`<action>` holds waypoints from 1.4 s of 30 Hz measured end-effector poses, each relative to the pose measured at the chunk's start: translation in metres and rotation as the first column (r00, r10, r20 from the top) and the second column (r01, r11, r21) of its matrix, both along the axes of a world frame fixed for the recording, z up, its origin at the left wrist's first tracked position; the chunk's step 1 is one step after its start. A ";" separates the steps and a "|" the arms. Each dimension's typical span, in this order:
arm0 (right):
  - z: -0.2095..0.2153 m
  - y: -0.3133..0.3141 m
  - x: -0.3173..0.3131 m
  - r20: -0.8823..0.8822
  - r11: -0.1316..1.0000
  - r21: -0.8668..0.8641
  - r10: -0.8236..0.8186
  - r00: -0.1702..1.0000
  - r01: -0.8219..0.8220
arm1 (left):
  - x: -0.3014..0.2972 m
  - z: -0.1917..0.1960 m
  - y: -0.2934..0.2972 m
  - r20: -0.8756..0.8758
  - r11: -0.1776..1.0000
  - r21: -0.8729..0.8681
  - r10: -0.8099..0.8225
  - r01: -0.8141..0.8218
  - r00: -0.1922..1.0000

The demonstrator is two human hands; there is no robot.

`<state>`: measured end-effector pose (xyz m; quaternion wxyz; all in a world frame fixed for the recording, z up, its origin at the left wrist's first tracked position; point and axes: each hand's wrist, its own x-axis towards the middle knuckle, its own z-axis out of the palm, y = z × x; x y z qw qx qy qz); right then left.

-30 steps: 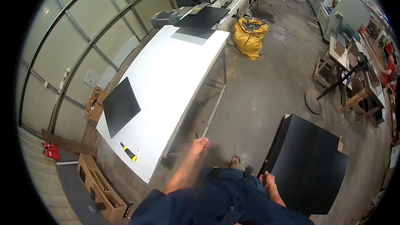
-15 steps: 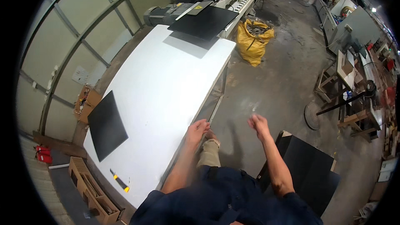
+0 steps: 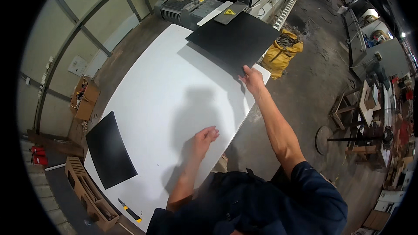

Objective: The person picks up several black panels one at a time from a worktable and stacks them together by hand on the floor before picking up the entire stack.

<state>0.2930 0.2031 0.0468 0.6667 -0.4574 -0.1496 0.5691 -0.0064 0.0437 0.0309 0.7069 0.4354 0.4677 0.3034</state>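
So the flat, four-cornered matte black panel (image 3: 233, 39) is at the far end of the long white tabletop (image 3: 161, 91), throwing a shadow onto it. The right hand (image 3: 252, 79) is up by the tabletop's far right corner, fingers and thumb pinching the panel's near corner. The left hand (image 3: 206, 137) is well apart from the panel, over the tabletop's right side, fingers loosely curled and gripping nothing. A second flat black rectangular sheet (image 3: 111, 152) lies at the tabletop's near left, with a yellow-and-black utility knife (image 3: 129, 211) just beside it at the near end. Past the tabletop's far end there's a grey ribbed motor (image 3: 180, 11), and a stuffed yellow sack (image 3: 278, 58) sits off its far right corner.
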 end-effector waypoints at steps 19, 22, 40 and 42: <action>0.001 -0.245 0.027 -0.167 0.847 -0.116 0.498 0.851 -0.519 | 0.026 -0.020 -0.023 0.437 0.834 -0.300 0.551 -0.463 0.710; -0.065 -0.252 0.043 -0.171 0.792 -0.140 0.572 0.802 -0.594 | 0.037 -0.010 -0.049 0.382 0.818 -0.298 0.575 -0.493 0.724; -0.053 -0.215 0.079 0.174 0.883 -0.286 0.430 0.886 -0.372 | 0.033 0.000 -0.130 -0.710 0.768 0.640 0.579 0.024 0.400; -0.045 -0.204 0.070 0.217 0.885 -0.294 0.429 0.877 -0.361 | 0.029 -0.009 -0.122 -0.757 0.803 0.591 0.518 0.078 0.398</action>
